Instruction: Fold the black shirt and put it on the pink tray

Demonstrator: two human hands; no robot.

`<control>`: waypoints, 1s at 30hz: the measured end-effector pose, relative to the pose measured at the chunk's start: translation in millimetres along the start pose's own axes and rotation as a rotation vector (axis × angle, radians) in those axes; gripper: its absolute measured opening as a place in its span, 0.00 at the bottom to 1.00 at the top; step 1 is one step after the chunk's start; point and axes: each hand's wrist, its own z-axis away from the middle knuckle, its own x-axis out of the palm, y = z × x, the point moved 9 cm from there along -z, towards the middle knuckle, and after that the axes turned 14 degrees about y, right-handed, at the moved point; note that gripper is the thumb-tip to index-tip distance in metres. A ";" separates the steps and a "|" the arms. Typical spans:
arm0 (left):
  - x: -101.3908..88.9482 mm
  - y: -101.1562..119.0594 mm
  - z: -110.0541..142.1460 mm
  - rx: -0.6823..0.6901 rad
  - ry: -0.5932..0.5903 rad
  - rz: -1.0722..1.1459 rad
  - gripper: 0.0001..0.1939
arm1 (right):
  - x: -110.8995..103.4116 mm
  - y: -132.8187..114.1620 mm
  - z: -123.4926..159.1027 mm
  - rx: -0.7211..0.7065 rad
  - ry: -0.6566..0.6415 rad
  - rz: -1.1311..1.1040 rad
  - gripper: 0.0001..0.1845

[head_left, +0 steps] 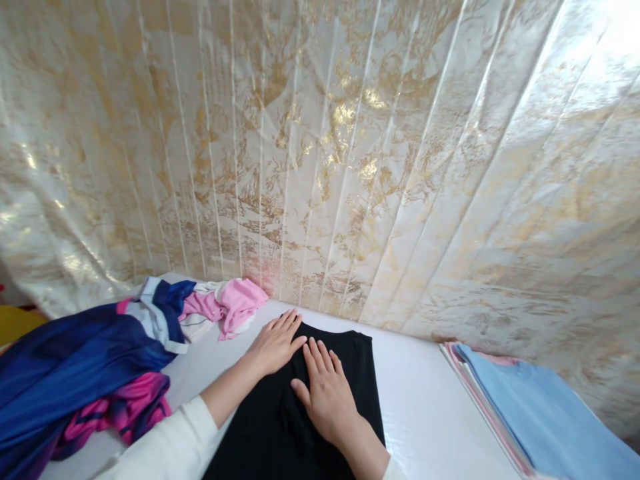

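On the desk [415, 393], the black garment [273, 427] lies directly under the left hand [277, 345], at its far left edge, and the nearer right hand [329, 397], long axis running toward the curtain [320, 153], fingers [321, 358] flat, gripping nothing.

The garment [270, 417] is matt cloth, the table [420, 407] glossy
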 end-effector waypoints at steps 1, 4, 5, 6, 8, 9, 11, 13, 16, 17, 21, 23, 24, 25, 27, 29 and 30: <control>-0.1 -0.4 -0.6 -0.004 0.010 -0.006 0.29 | 0.2 0.4 -0.1 0.002 0.000 -0.024 0.35; -0.9 -0.5 -0.1 -0.006 0.032 -0.015 0.29 | -6.6 16.1 -4.9 0.039 0.048 -0.146 0.31; -1.9 -0.9 0.2 -0.005 0.040 -0.014 0.29 | -13.2 28.4 -8.2 0.070 0.094 -0.180 0.29; -3.5 -1.3 0.2 -0.004 0.048 -0.012 0.29 | -21.6 44.2 -11.7 0.106 0.149 -0.200 0.27; -9.0 0.4 -0.9 0.005 0.067 0.001 0.29 | -40.8 81.3 -18.1 0.172 0.252 -0.188 0.23; -12.8 4.0 -1.7 0.018 0.076 0.013 0.28 | -49.3 99.9 -20.7 0.194 0.278 -0.169 0.22; -21.6 19.8 -2.7 0.067 0.082 0.045 0.28 | -63.4 133.7 -24.5 0.221 0.305 -0.129 0.21; -28.2 48.9 -0.5 0.158 0.047 0.107 0.27 | -71.6 158.9 -26.7 0.231 0.308 -0.096 0.21; -27.9 105.1 12.9 0.323 -0.101 0.281 0.27 | -70.4 177.7 -29.5 0.213 0.283 -0.069 0.23; -26.4 121.6 18.9 0.366 -0.148 0.345 0.26 | -67.5 180.1 -30.7 0.202 0.272 -0.063 0.23; -14.6 155.2 38.2 0.435 -0.263 0.490 0.29 | -55.0 185.0 -37.0 0.163 0.242 -0.032 0.23; -8.4 156.0 42.8 0.430 -0.287 0.496 0.31 | -52.0 188.8 -39.8 0.153 0.235 -0.009 0.19; -6.7 154.8 43.8 0.426 -0.290 0.491 0.31 | -51.5 191.1 -40.9 0.148 0.234 0.002 0.16; -5.9 153.6 44.3 0.423 -0.288 0.486 0.32 | -51.4 193.2 -41.8 0.142 0.234 0.012 0.14; -6.8 152.2 44.5 0.424 -0.278 0.480 0.33 | -51.8 196.5 -43.0 0.127 0.241 0.032 0.13; -8.8 152.5 44.5 0.431 -0.269 0.479 0.33 | -51.9 197.6 -43.7 0.108 0.254 0.052 0.13; -9.5 152.8 44.7 0.431 -0.267 0.479 0.33 | -51.5 197.2 -43.9 0.099 0.262 0.064 0.13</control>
